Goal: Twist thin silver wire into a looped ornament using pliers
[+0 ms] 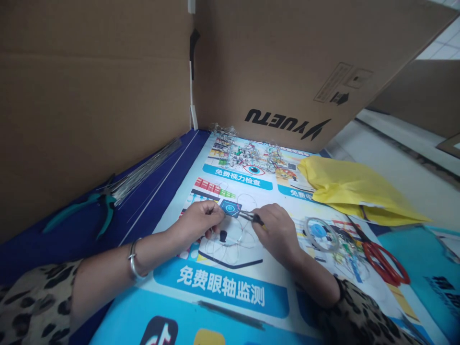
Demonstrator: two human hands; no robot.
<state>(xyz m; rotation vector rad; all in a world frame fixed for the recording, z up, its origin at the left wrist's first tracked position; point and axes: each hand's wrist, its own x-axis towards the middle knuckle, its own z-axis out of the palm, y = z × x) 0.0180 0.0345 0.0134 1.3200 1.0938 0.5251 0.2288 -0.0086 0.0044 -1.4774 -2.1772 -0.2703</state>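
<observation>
My left hand (204, 221) is closed in a pinch, with thin wire (241, 235) curving in loose loops from around its fingertips. My right hand (277, 233) is wrapped round a pair of pliers (247, 216), whose slim metal jaws point left toward the left fingertips. The handles are mostly hidden in the palm. Whether the jaws touch the wire is too fine to tell. Both hands are over a printed poster sheet (223, 283), just above a printed eye picture. Tangled wire pieces with small coloured parts (251, 152) lie beyond the hands.
Green-handled pliers (104, 206) and a bundle of straight wires (147, 167) lie at left. On the right are a clear tape-like ring (320, 235), red-handled scissors (386, 262) and a yellow bag (355, 187). Cardboard walls (280, 62) stand behind and at left.
</observation>
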